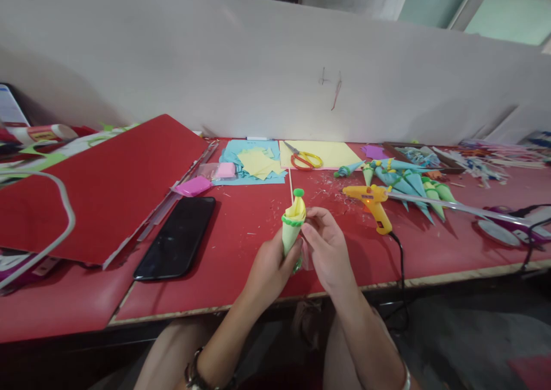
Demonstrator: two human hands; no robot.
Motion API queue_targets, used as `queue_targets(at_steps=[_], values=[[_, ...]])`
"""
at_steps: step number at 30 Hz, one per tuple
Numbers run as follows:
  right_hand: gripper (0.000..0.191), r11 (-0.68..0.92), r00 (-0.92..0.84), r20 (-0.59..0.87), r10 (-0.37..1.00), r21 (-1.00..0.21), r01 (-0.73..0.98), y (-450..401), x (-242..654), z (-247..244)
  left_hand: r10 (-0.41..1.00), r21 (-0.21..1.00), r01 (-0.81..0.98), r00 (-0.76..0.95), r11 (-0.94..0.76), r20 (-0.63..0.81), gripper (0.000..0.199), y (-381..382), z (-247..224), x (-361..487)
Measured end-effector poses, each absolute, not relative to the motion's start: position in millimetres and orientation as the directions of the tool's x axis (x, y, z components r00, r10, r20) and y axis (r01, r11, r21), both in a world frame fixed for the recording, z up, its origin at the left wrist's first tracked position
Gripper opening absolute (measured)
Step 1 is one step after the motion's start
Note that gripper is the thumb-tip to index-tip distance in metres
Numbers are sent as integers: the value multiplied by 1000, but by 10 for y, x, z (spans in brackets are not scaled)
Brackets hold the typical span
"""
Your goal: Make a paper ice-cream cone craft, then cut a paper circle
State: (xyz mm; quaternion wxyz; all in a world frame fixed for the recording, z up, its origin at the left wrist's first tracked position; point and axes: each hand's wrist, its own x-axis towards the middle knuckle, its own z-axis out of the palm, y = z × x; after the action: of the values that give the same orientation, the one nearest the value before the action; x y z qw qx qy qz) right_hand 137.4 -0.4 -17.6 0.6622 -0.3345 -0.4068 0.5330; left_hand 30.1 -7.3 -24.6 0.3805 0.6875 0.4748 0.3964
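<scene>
My left hand (270, 266) is wrapped round a small pale green paper cone (291, 235), held upright over the table's front part. Bright green trim runs round its rim. Rolled yellow paper (296, 209) rises out of it, with a green pom-pom (298, 193) at the tip. Close beside the rim on the right, my right hand (329, 249) has its thumb and fingers bent together. What lies between those fingertips is too small to make out. Something clear and shiny (307, 259) shows between the hands below the cone.
A yellow glue gun (373, 201) with a black cord lies right of the hands, near several paper cones (415, 182). Scissors (306, 158) rest on yellow sheets behind. Left are a black phone (176, 238), pink packets (193, 187) and a large red board (99, 192). A white partition (258, 74) stands behind.
</scene>
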Motion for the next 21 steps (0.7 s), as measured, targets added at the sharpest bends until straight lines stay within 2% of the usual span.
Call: queue_targets(at_steps=[9,15,21], values=[[18,193,88,172,981,-855,-481,-6,1370,-183,947,894,353,259,-277,191,18,-72,-230,301],[25,224,57,225,973,-848,-481,-24,1378,-189,940,924,278,289,-264,181,29,-91,-230,300],[22,232,68,226,972,-859,-457,-20,1376,-195,938,938,244,301,-247,169,33,-106,-223,312]])
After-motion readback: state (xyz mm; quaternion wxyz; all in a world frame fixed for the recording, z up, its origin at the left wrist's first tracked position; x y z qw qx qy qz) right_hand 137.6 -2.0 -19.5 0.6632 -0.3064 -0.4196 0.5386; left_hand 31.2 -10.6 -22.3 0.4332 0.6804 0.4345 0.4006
